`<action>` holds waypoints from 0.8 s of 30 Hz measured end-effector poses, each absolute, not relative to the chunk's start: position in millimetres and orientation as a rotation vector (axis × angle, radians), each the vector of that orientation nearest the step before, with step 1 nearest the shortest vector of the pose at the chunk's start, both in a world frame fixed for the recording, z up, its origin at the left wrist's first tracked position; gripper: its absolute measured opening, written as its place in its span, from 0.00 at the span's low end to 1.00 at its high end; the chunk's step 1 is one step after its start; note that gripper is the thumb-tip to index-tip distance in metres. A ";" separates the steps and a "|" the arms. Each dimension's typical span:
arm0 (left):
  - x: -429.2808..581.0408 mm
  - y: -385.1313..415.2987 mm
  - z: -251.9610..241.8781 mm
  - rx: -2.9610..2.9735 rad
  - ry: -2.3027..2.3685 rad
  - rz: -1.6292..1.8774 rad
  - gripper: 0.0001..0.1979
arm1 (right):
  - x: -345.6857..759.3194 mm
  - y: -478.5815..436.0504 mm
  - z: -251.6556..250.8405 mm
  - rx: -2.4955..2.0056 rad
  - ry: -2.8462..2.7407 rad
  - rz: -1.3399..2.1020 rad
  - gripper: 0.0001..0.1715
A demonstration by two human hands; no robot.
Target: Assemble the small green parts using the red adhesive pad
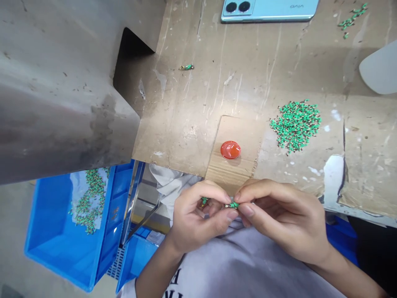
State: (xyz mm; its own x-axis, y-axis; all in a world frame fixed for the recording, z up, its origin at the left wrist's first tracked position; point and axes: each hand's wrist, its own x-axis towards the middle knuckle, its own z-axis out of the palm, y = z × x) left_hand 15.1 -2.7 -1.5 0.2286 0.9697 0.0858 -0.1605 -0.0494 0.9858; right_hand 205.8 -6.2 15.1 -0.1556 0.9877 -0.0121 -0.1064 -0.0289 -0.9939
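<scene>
The light blue phone [269,10] at the far edge of the counter [198,103] bears the brand "vivo" near its right end. Dark printed letters on the white shirt [235,265] are cut off and unreadable.

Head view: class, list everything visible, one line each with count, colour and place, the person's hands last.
phone: one, light blue, table's far edge
green parts heap: one, green, table's right
red cap: one, red, table's middle
stray green part: one, green, far middle
green scatter: few, green, far right corner
pale object: one, whitish, right edge, cut off
table: one, brown cardboard-covered, across view
grey metal housing: one, grey, left
blue crate: one, blue, lower left, holding green pieces
held green part: one, green, pinched between both hands
left hand: one, bare, near table's front edge
right hand: one, bare, beside the left
</scene>
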 end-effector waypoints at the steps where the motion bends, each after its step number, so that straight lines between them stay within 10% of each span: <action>1: 15.1 -2.9 -2.1 1.235 0.881 1.150 0.13 | 206.0 -6.1 15.0 -1.053 -1.238 1.389 0.06; 24: 17.4 -0.8 -15.3 1.209 0.838 1.229 0.13 | 210.8 -8.7 8.9 -0.900 -1.274 1.495 0.12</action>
State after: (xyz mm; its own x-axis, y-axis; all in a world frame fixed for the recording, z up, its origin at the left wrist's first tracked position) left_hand 17.4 -0.8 -15.3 0.1940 0.9723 0.1304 -0.2339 -0.0832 0.9687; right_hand 210.8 -8.7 8.9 -0.2859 0.9574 0.0413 -0.1929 -0.0152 -0.9811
